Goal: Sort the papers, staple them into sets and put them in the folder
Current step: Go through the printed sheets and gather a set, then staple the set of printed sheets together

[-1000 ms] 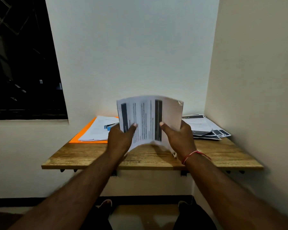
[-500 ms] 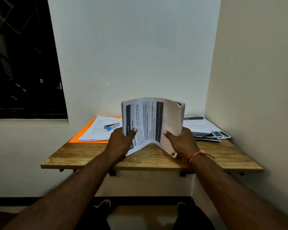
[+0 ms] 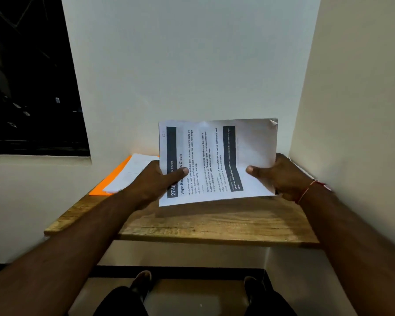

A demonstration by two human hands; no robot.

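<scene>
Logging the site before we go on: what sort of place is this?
Likely a small home or office paperwork nook: a wooden desk in a corner, a dark window, an orange folder under papers.

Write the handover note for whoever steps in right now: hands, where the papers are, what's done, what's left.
Left hand grips the held papers at their left edge, thumb on top.
Right hand grips their right edge.
They hang above the wooden table.
Orange folder lies back left on the table, white sheets on it.
Done: cannot tell whether this set is stapled.
Left: likely staple it, then file it in the folder.
</scene>
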